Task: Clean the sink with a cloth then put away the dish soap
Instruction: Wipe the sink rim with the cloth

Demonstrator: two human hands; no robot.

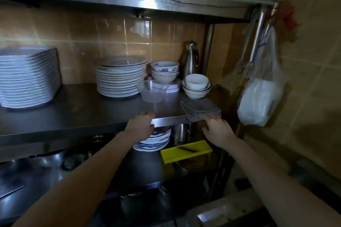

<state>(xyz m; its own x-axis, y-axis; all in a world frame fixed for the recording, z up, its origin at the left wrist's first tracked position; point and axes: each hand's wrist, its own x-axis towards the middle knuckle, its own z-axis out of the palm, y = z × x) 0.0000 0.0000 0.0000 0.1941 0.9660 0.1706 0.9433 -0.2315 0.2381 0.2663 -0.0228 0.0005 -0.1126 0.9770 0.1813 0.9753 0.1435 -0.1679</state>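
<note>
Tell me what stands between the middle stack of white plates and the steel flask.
Head view: a stack of blue-patterned white bowls stands between the white plate stack and the tall steel flask.

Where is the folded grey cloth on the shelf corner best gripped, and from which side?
Pinch the part of the folded grey cloth hanging over the front edge of the steel shelf, coming from the front. The overhang lets fingers slip beneath; stacked white bowls block the back. The right hand is nearest.
</note>
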